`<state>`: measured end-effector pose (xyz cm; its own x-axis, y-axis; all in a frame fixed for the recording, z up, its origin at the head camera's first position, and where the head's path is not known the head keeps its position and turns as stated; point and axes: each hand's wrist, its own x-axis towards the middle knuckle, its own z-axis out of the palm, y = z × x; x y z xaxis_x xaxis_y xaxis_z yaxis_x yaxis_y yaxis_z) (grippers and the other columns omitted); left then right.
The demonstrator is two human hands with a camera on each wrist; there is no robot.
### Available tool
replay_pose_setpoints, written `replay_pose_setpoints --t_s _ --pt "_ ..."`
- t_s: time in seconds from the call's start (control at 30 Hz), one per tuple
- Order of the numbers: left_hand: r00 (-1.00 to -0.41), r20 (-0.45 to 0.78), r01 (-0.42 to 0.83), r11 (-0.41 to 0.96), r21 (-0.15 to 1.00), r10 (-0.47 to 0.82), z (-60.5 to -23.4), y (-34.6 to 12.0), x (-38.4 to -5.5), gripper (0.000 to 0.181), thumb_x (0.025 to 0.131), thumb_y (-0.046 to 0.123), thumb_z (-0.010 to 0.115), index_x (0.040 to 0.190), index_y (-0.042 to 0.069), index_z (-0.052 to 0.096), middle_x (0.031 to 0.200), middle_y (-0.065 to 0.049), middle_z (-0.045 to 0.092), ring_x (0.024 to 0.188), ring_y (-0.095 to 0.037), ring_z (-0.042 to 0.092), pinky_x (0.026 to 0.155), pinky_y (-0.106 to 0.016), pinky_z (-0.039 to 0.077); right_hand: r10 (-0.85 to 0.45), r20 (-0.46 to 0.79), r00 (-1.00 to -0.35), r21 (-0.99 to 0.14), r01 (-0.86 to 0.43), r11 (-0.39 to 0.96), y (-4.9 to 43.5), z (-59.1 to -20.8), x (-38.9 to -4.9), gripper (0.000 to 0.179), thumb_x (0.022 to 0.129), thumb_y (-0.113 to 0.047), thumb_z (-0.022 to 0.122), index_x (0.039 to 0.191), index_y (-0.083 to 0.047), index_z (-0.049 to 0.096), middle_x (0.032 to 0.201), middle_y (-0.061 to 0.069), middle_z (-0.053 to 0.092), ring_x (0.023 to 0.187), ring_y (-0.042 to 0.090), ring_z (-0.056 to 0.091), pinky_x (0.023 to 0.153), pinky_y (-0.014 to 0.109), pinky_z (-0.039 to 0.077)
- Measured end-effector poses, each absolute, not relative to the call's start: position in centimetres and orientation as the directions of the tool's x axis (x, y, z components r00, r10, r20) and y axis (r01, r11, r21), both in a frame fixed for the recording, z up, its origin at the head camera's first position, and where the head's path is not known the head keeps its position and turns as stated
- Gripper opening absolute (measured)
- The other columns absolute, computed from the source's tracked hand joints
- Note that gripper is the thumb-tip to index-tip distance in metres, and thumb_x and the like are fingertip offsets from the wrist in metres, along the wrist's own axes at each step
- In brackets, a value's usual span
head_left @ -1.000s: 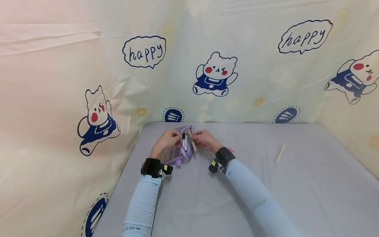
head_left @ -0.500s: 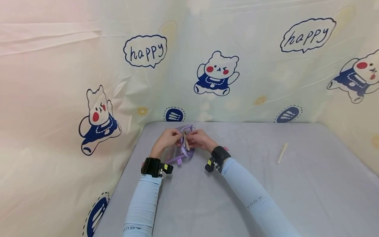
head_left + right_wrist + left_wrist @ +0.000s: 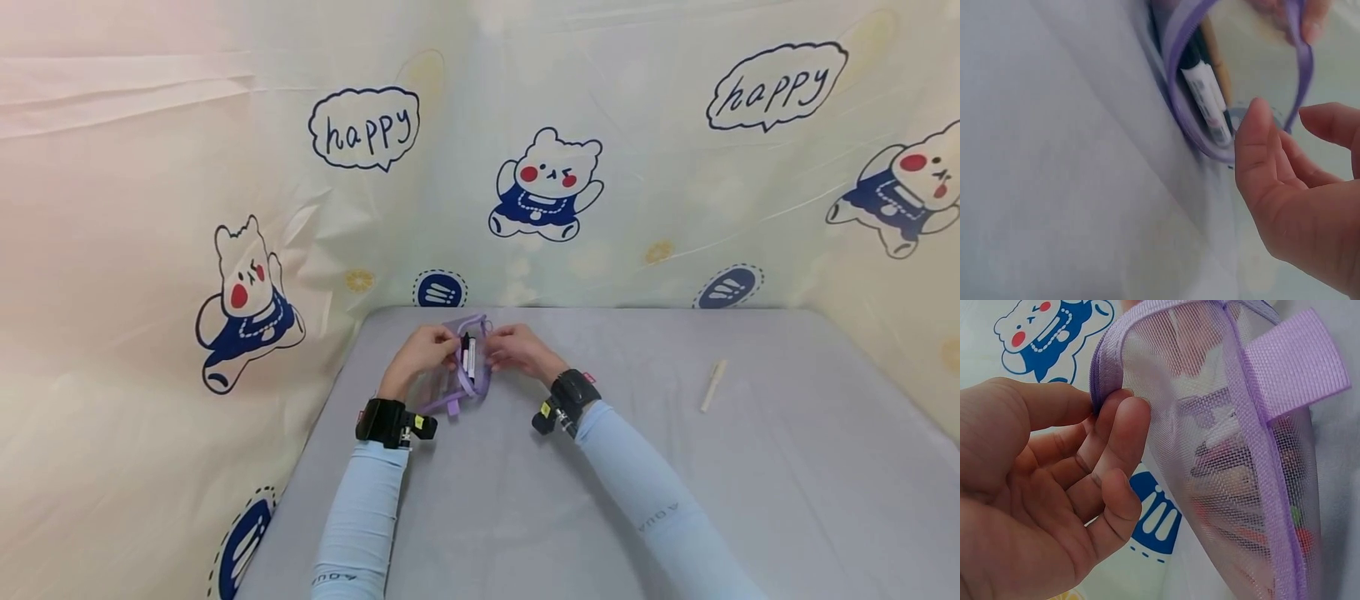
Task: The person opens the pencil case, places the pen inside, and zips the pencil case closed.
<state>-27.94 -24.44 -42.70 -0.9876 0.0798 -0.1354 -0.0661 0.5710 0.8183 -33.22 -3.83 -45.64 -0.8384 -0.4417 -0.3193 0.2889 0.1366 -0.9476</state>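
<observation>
A purple-trimmed mesh pencil case (image 3: 441,388) lies at the back left of the table with its mouth open to the right. My left hand (image 3: 426,350) pinches the zippered rim between thumb and fingers, plainly seen in the left wrist view. Inside the mouth are a black-and-white marker (image 3: 1205,94) and a tan stick-shaped thing (image 3: 1217,62). Through the mesh, other contents show only dimly. Just right of the mouth is my right hand (image 3: 519,350), its fingers loosely bent and apart, with nothing between them.
A slim cream-coloured stick (image 3: 713,385) lies alone on the right part of the table. Grey cloth covers the tabletop (image 3: 540,508). Behind and at the sides hangs a printed curtain (image 3: 637,167).
My right hand moved left to the case mouth with a beige stick, then drew back right without it. My left hand has stayed on the rim.
</observation>
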Motion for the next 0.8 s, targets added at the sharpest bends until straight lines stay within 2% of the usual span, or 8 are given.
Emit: replay_pose_setpoints --t_s 0.3,0.53,0.8 --pt "-0.987 -0.131 -0.052 0.574 0.817 0.096 -42.5 -24.4 -28.0 0.024 0.101 0.018 0.053 0.111 -0.001 0.064 0.089 -0.011 0.066 0.073 -0.017 0.065 0.087 -0.043 0.055 -0.449 -0.289 -0.845 -0.957 0.265 0.117 -0.2 -45.0 -33.0 0.045 0.098 -0.014 0.057 0.136 0.008 0.047 0.132 0.033 0.055 0.084 0.019 0.067 0.067 0.026 0.055" --pt "-0.988 -0.118 -0.035 0.591 0.806 0.102 -42.4 -24.6 -27.8 0.024 0.101 0.018 0.054 0.111 -0.001 0.064 0.089 -0.011 0.066 0.074 -0.018 0.066 0.087 -0.041 0.054 -0.435 -0.27 -0.859 -0.963 0.244 0.116 2.1 -45.3 -32.9 0.046 0.098 -0.014 0.057 0.135 0.011 0.045 0.115 0.024 0.064 0.078 0.016 0.066 0.072 0.031 0.056" --pt "-0.987 -0.105 -0.014 0.592 0.806 0.119 -42.7 -24.3 -27.7 0.023 0.1 0.017 0.054 0.109 -0.001 0.064 0.088 -0.011 0.066 0.072 -0.017 0.065 0.087 -0.044 0.055 -0.392 -0.233 -0.89 -0.967 0.171 0.187 4.6 -45.8 -32.2 0.043 0.1 -0.016 0.055 0.134 0.01 0.047 0.124 0.03 0.06 0.084 0.019 0.067 0.079 0.035 0.057"
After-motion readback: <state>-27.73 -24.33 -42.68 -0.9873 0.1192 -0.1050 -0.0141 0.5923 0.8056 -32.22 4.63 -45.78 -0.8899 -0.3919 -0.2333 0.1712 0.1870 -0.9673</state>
